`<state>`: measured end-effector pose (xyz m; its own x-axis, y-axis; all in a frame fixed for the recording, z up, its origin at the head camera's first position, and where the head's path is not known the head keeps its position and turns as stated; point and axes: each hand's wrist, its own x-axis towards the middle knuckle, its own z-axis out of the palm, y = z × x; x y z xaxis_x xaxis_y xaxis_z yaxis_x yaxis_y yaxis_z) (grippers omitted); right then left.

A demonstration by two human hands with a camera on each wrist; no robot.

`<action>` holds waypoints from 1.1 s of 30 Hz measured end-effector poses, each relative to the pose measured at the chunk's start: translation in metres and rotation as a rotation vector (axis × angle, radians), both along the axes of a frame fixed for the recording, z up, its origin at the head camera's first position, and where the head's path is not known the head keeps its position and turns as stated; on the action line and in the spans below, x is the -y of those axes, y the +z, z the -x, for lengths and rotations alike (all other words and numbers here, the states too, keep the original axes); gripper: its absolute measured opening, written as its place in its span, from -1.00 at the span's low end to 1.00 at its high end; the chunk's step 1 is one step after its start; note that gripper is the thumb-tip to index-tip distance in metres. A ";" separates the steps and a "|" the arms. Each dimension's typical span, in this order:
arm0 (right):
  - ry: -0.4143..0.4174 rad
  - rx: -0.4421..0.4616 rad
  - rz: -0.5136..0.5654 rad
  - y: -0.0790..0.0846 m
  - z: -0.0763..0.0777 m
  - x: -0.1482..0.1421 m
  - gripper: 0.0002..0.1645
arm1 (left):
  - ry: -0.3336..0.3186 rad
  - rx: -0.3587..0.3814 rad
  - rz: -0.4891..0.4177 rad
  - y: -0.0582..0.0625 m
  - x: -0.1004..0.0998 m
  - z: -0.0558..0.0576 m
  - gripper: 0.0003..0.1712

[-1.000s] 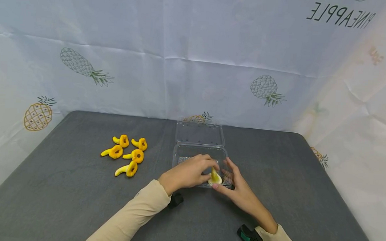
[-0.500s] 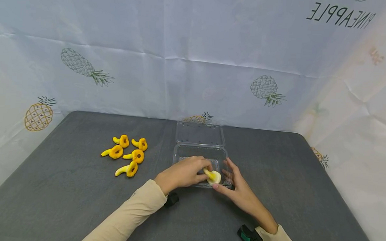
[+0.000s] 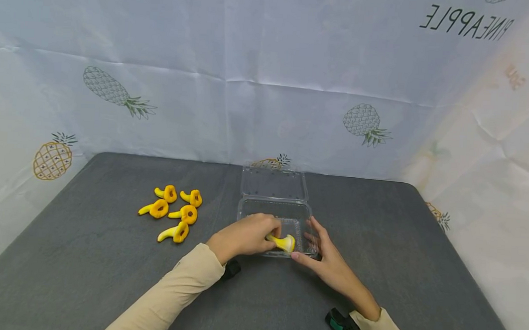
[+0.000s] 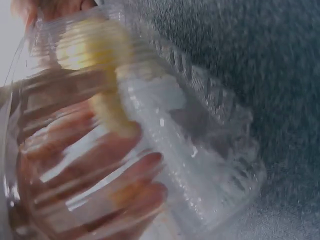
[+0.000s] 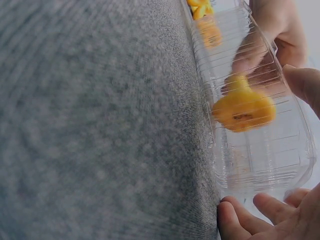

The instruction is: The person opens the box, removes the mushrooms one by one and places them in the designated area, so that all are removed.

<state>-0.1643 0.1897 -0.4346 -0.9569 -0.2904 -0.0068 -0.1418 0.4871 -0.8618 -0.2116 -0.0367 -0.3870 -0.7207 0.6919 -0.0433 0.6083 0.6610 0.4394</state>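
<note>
A yellow chanterelle mushroom [image 3: 285, 243], perhaps a model, is inside the clear plastic clamshell container [image 3: 242, 207]. Its stem is pinched by my left hand [image 3: 245, 235], which reaches over the near left side of the container. Through the ribbed wall in the right wrist view, the mushroom's cap [image 5: 245, 111] points away from the fingers. My right hand [image 3: 333, 268] holds the container's near right corner, thumb at the front and fingers along the right side. The left wrist view is blurred, with the mushroom [image 4: 95, 47] and left fingers [image 4: 125, 145] behind clear plastic.
Several yellow chanterelles [image 3: 176, 213] lie grouped on the grey table [image 3: 378, 231] to the left. The container's clear lid [image 3: 274, 183] is folded back behind it. A white cloth printed with pineapples [image 3: 267, 120] hangs beyond the table's far edge.
My left hand has drawn back to the left with the mushroom, which has swung from upright to lying with its cap to the right. The right hand and container have stayed put.
</note>
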 end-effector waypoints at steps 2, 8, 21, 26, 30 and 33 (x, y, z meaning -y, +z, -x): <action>0.000 -0.002 0.003 0.000 0.000 0.000 0.20 | 0.008 0.006 0.017 0.000 0.000 0.001 -0.86; 0.002 -0.008 -0.004 0.000 0.000 0.000 0.19 | 0.030 0.082 -0.003 -0.001 0.000 0.000 -0.55; 0.007 -0.010 0.002 -0.002 0.000 0.000 0.19 | -0.037 0.126 -0.066 -0.005 -0.005 0.006 -0.52; -0.003 -0.013 -0.007 -0.002 0.000 0.000 0.21 | -0.054 0.096 -0.050 -0.006 -0.007 0.007 -0.56; -0.003 -0.022 -0.011 -0.002 0.000 0.000 0.20 | -0.033 0.086 -0.028 -0.005 -0.006 0.007 -0.55; -0.003 -0.023 -0.014 -0.001 0.000 0.000 0.19 | -0.004 0.090 -0.005 -0.004 -0.004 0.006 -0.49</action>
<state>-0.1647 0.1895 -0.4360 -0.9576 -0.2879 0.0112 -0.1602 0.4998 -0.8512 -0.2179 -0.0324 -0.3910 -0.7114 0.6950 -0.1049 0.5684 0.6566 0.4958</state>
